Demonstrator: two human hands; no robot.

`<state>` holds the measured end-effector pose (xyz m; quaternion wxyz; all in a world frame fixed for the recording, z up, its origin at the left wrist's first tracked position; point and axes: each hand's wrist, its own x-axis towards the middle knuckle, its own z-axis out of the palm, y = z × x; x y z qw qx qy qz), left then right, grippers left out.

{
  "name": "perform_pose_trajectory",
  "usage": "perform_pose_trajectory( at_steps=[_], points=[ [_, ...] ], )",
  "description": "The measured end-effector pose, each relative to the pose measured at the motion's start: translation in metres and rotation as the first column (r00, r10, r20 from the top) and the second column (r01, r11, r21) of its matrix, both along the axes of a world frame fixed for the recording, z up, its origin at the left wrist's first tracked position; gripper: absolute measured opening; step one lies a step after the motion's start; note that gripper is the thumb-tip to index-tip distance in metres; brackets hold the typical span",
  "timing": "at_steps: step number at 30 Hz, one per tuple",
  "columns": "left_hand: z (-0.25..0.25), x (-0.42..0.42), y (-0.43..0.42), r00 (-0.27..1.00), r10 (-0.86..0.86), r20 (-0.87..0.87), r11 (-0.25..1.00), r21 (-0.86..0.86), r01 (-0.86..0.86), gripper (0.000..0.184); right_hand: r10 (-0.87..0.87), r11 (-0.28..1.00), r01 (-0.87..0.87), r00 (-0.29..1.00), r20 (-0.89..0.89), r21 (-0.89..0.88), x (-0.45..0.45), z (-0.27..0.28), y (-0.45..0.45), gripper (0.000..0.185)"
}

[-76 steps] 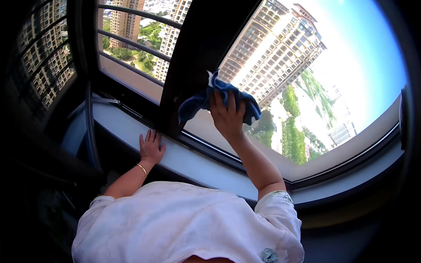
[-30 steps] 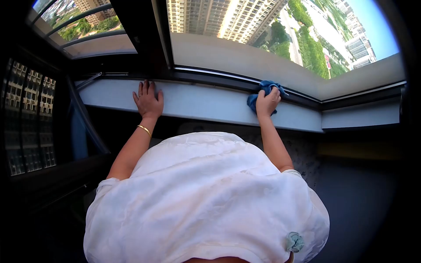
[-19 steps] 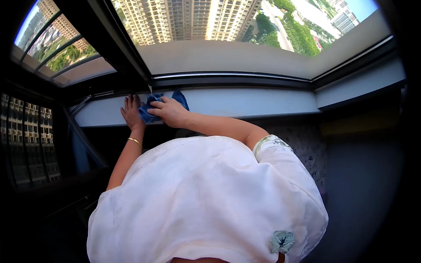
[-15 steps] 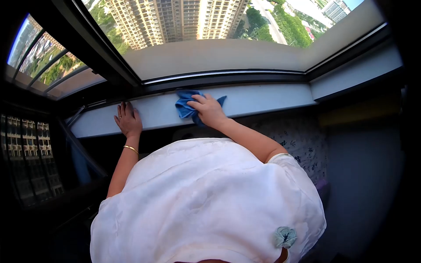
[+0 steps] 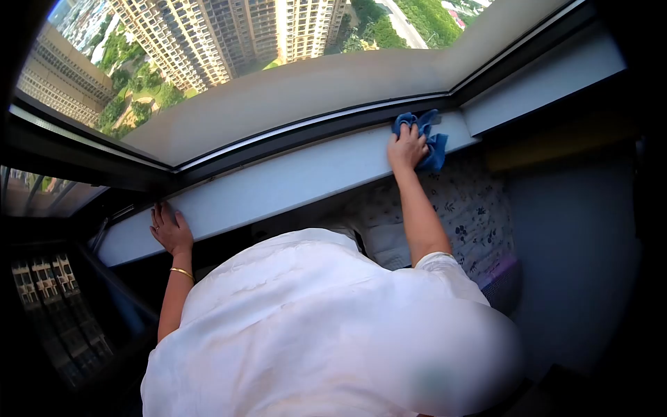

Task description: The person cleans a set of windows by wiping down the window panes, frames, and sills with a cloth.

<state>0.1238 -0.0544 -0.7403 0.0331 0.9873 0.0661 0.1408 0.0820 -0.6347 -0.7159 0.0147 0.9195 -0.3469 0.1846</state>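
Note:
A crumpled blue cloth (image 5: 433, 147) lies near the right end of the white windowsill (image 5: 292, 176), part of it hanging over the sill's inner edge. My right hand (image 5: 407, 149) presses down on this cloth with bent fingers. At the far left of the sill, my left hand (image 5: 171, 229) rests on the surface, fingers stretched out and holding nothing. A gold bangle (image 5: 182, 272) circles the left wrist.
Along the sill's outer side runs the dark window frame (image 5: 278, 137) with glass above it. Tall buildings show far below outside. Flower-patterned fabric (image 5: 465, 222) lies under the sill at right. A dark barred window part (image 5: 59, 299) stands at left.
My right hand has slid the blue cloth rightward along the sill to near the corner. The left hand stays on the sill's left part, while the camera view has turned.

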Motion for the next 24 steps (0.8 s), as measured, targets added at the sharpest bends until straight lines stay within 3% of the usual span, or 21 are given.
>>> perform_pose_trajectory(
  at_steps=[2, 4, 5, 7, 8, 10, 12, 13, 17, 21, 24],
  points=[
    [-0.003, 0.001, 0.004, 1.0, -0.016, 0.01, 1.0, -0.005, 0.016, 0.046, 0.311, 0.95, -0.305, 0.943, 0.119, -0.072, -0.01, 0.01, 0.087, 0.029],
    [-0.001, -0.001, 0.002, 0.999, -0.03, 0.018, 1.0, 0.008, 0.03, 0.046, 0.59, 0.792, -0.608, 0.784, 0.193, 0.047, -0.028, 0.023, 0.135, 0.032],
    [-0.003, 0.001, 0.003, 0.999, -0.03, 0.017, 0.999, 0.012, 0.029, 0.047, 0.688, 0.675, -0.726, 0.683, 0.245, 0.126, -0.032, 0.03, 0.144, 0.034],
    [-0.006, 0.002, 0.007, 1.0, -0.019, 0.012, 1.0, 0.021, 0.019, 0.047, 0.7, 0.641, -0.751, 0.657, 0.28, 0.16, -0.034, 0.021, 0.121, 0.039],
    [-0.004, 0.001, 0.005, 0.999, -0.03, 0.013, 0.999, 0.023, 0.03, 0.047, 0.593, 0.762, -0.633, 0.766, 0.247, 0.133, -0.035, 0.02, 0.09, 0.042],
    [0.0, 0.0, 0.003, 0.999, -0.039, 0.008, 0.999, 0.009, 0.039, 0.046, 0.233, 0.972, -0.23, 0.948, 0.218, -0.037, -0.037, 0.007, 0.011, 0.043],
    [0.003, 0.0, 0.001, 1.0, -0.029, -0.002, 1.0, 0.007, 0.029, 0.045, -0.161, 0.987, 0.162, 0.976, 0.149, 0.005, -0.043, -0.007, -0.079, 0.053],
    [0.002, 0.002, 0.001, 0.999, -0.032, 0.004, 0.999, 0.01, 0.032, 0.045, -0.23, 0.97, 0.22, 0.969, 0.092, 0.1, -0.043, -0.007, -0.121, 0.055],
    [0.001, 0.001, 0.006, 0.998, -0.068, 0.016, 0.997, 0.037, 0.068, 0.045, -0.172, 0.981, 0.185, 0.971, -0.169, 0.065, -0.026, 0.016, -0.196, 0.045],
    [0.0, 0.003, 0.006, 0.994, -0.108, 0.016, 0.993, 0.04, 0.107, 0.046, -0.267, 0.954, 0.276, 0.96, -0.086, 0.119, 0.006, 0.015, -0.193, 0.041],
    [-0.006, 0.008, 0.021, 0.983, -0.181, 0.024, 0.982, 0.059, 0.18, 0.048, 0.094, 0.991, -0.097, 0.995, 0.034, 0.094, -0.018, 0.019, -0.142, 0.034]
  ],
)
